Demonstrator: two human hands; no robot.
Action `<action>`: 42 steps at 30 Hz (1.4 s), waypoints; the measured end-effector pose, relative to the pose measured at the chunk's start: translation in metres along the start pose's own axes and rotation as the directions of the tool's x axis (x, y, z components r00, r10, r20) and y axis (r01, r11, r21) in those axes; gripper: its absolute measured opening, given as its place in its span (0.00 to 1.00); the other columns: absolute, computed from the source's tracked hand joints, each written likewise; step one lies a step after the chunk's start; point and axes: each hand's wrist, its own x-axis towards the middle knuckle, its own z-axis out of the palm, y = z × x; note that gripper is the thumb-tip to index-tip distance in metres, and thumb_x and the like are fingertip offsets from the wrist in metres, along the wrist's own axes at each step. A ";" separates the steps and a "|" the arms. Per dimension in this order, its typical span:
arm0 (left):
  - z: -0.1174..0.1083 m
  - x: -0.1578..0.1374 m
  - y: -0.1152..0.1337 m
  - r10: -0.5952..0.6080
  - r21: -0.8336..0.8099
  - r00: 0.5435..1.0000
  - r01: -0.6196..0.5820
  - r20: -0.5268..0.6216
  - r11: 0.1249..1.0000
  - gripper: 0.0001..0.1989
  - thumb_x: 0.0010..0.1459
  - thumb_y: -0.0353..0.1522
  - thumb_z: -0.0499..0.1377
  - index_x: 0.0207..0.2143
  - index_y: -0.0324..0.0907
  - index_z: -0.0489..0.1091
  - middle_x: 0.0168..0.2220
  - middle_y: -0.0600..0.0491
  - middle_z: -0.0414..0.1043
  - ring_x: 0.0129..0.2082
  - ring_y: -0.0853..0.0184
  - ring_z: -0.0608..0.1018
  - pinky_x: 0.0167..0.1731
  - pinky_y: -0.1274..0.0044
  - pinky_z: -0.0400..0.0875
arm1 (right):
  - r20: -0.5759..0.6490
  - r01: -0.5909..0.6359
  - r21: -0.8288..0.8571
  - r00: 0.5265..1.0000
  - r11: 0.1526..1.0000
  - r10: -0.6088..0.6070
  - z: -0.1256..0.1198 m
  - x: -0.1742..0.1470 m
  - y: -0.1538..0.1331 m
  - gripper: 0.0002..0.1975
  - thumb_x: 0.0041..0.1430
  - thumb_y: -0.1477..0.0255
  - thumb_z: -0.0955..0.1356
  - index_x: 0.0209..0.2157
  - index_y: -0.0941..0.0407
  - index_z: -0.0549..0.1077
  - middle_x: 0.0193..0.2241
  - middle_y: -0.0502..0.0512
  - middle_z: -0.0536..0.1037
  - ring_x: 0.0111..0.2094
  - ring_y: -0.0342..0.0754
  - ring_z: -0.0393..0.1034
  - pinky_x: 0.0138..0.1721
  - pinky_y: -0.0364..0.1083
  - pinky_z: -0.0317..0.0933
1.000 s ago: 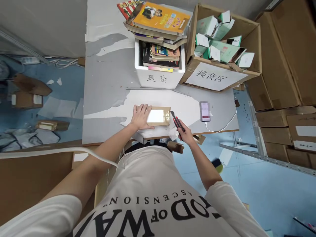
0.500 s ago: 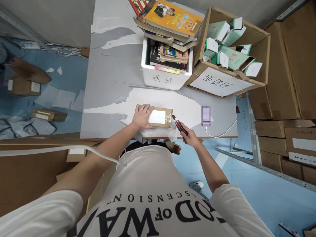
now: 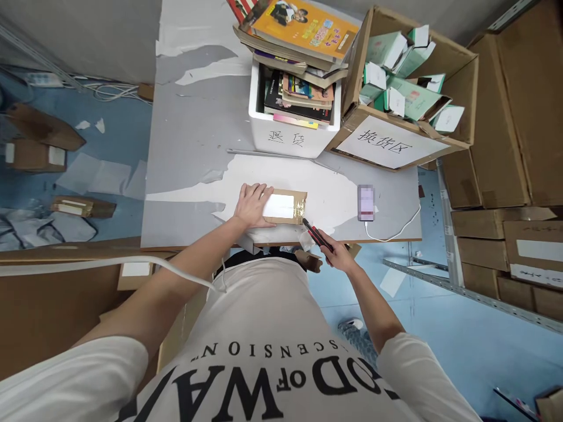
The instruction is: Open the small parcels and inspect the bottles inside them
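A small cardboard box with a white label lies near the front edge of the table, shiny tape across its right end. My left hand grips its left end, fingers over the top and thumb along the near side. In my right hand is a red and black utility knife, the fingers wrapped round its handle. The knife's tip is at the box's near right corner; whether it touches the cardboard I cannot tell.
A phone on a white cable lies to the right. Behind stand a white bin piled with books and a carton of green boxes. Cartons fill the rack at right. A white cord crosses my left arm.
The knife has moved toward me and slightly left, from the middle of the box's right end to its near corner. My left hand stays on the box.
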 end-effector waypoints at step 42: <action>0.040 -0.094 0.009 -0.569 -0.839 0.722 0.535 0.393 0.100 0.27 0.34 0.50 0.68 0.31 0.38 0.75 0.26 0.49 0.77 0.30 0.61 0.79 0.35 0.70 0.74 | -0.352 0.222 0.480 0.935 0.849 -0.045 0.011 0.194 -0.085 0.18 0.52 0.60 0.67 0.41 0.53 0.61 0.46 0.54 0.72 0.32 0.39 0.68 0.28 0.40 0.68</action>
